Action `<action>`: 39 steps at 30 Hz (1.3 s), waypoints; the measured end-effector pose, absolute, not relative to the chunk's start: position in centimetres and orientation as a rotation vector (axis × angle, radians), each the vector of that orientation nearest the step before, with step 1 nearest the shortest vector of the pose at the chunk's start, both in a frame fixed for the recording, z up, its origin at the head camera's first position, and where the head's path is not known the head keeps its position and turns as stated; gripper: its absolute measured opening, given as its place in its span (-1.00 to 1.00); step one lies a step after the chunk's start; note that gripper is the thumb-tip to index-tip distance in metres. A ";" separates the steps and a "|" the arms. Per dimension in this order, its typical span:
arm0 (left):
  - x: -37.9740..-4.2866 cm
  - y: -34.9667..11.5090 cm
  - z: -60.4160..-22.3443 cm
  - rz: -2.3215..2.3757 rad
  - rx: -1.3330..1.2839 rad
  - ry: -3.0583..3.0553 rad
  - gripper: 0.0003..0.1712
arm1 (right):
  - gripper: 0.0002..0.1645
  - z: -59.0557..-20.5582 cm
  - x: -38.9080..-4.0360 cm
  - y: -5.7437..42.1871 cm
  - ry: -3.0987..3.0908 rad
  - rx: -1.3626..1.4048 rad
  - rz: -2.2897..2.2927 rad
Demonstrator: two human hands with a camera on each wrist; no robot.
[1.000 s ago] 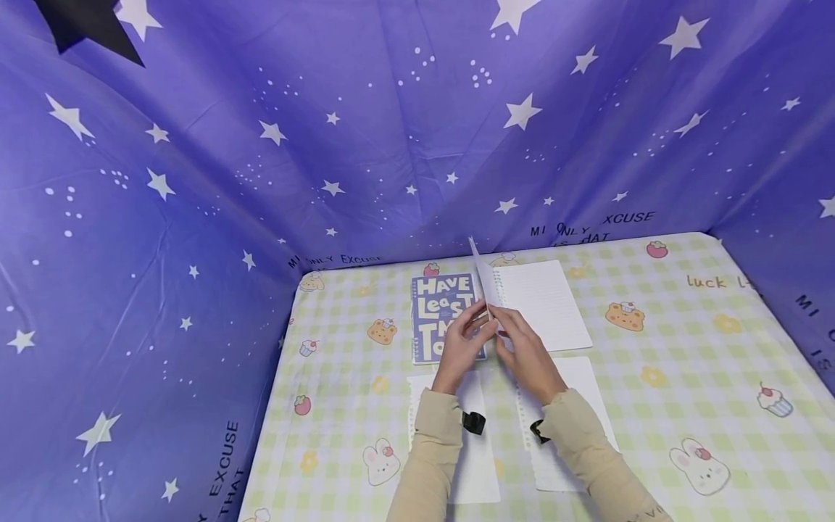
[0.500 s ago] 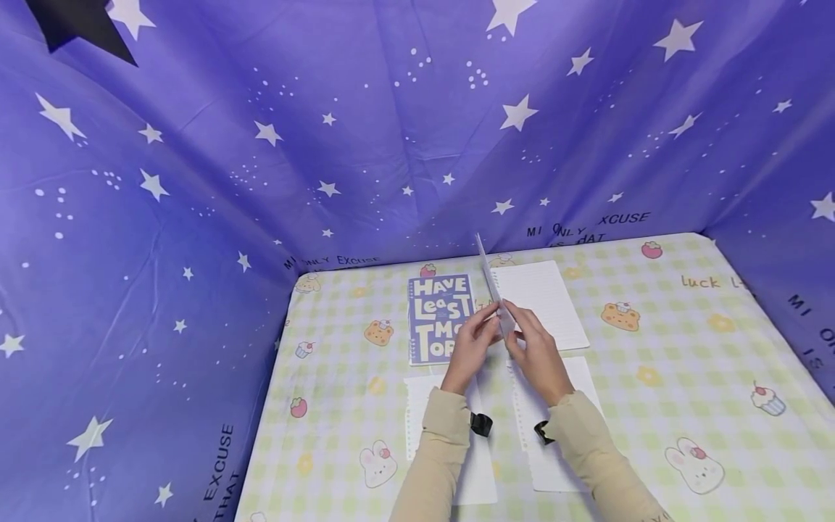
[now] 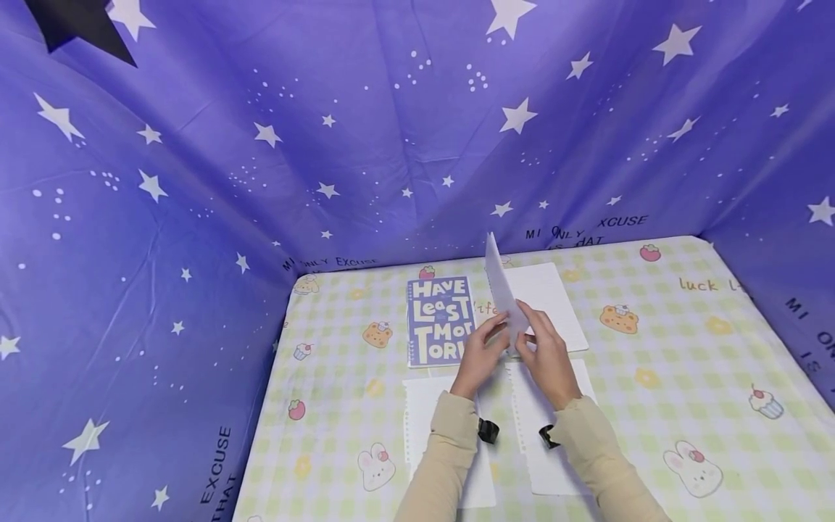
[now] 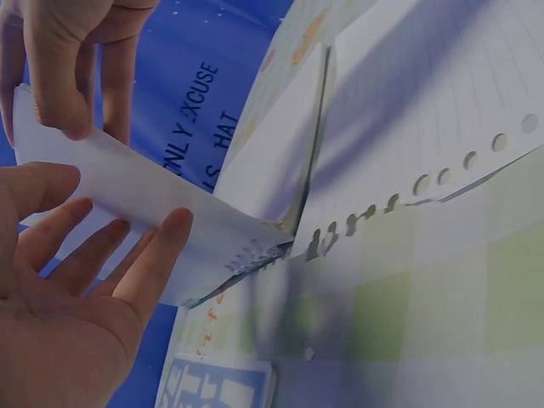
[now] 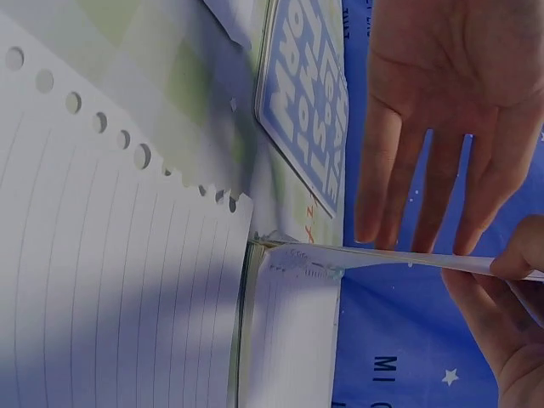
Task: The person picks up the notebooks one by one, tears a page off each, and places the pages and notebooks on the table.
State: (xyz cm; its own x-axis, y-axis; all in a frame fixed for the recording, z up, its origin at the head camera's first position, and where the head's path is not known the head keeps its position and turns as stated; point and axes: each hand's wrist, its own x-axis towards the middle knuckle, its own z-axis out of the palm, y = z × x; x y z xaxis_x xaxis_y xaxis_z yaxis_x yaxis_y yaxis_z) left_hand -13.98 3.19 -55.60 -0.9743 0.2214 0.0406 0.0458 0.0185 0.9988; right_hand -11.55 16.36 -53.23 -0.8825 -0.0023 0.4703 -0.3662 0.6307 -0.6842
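Observation:
A white notebook page (image 3: 499,286) stands nearly upright along the ring-bound edge of an open notebook (image 3: 551,290), whose lined right-hand side lies flat. My right hand (image 3: 549,362) pinches the near edge of the raised page; in the left wrist view its thumb bends over one face and other fingers go behind. My left hand (image 3: 480,355) is on the page's other side. Its fingers (image 5: 442,187) reach out nearly straight, fingertips at the paper, palm apart from it. A blue notebook with large white lettering (image 3: 438,308) lies closed to the left.
Two loose hole-punched sheets lie nearer me, a left sheet (image 3: 424,413) and a right sheet (image 3: 544,471), both partly under my sleeves. The checked tablecloth (image 3: 339,406) has cartoon prints. A purple starry curtain (image 3: 378,145) hangs right behind the table.
The raised page has swung rightward over the open notebook. Both hands have shifted right and slightly nearer me with it, uncovering more of the blue notebook's lettering.

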 end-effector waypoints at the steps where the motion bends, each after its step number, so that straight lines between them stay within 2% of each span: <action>1: -14.0 3.3 -55.7 2.075 0.283 2.177 -0.55 | -0.18 -53.2 -11.5 16.4 -2.427 0.284 1.153; 7: -13.9 3.8 -56.0 2.042 0.268 2.229 -0.47 | -0.19 -53.2 -11.5 16.8 -2.419 0.250 1.162; 14: -12.8 4.2 -53.8 2.039 0.288 2.176 -0.39 | -0.20 -53.4 -11.2 17.2 -2.386 0.197 1.202; 21: -13.3 5.3 -56.8 1.973 0.344 2.337 -0.40 | -0.18 -53.5 -11.0 17.7 -2.343 0.144 1.230; 32: -13.1 5.3 -57.1 1.891 0.362 2.408 -0.42 | -0.20 -53.9 -10.9 18.2 -2.347 0.069 1.243; 39: -13.6 5.8 -57.4 1.631 0.387 2.637 -0.41 | -0.21 -53.9 -11.1 19.1 -2.350 -0.017 1.240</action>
